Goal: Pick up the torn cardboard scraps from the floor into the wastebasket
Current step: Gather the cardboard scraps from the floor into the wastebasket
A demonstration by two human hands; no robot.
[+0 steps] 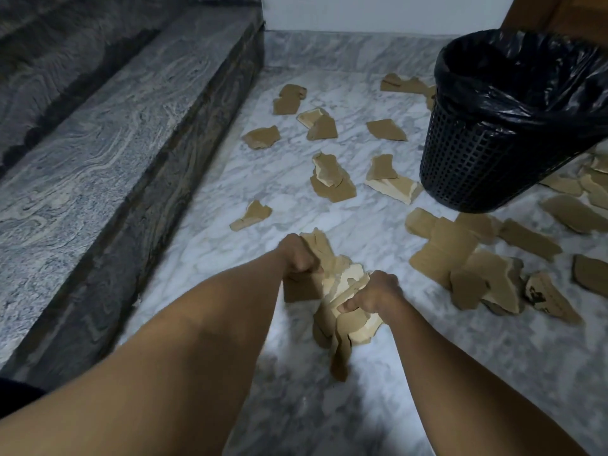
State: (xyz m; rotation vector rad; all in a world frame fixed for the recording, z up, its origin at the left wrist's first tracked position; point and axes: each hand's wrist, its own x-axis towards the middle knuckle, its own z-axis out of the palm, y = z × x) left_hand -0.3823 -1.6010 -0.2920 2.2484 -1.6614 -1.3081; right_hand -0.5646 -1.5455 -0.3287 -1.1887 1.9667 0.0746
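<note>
Both my hands hold one bunch of torn brown cardboard scraps [342, 291] low in the middle of the view. My left hand [297, 255] grips the bunch's upper left side. Curled fingers of my right hand [375, 296] clamp its right side. More scraps lie loose on the white marble floor [362, 222], several ahead [332, 179] and a heap to the right [460, 261]. The black mesh wastebasket [487, 159], lined with a black plastic bag [526, 77], stands at the upper right, well beyond both hands.
A grey granite step [108, 143] runs along the left side of the floor. A white wall [378, 11] closes the far end. Brown wood [559, 14] shows at the top right behind the basket. Scraps also lie right of the basket [579, 189].
</note>
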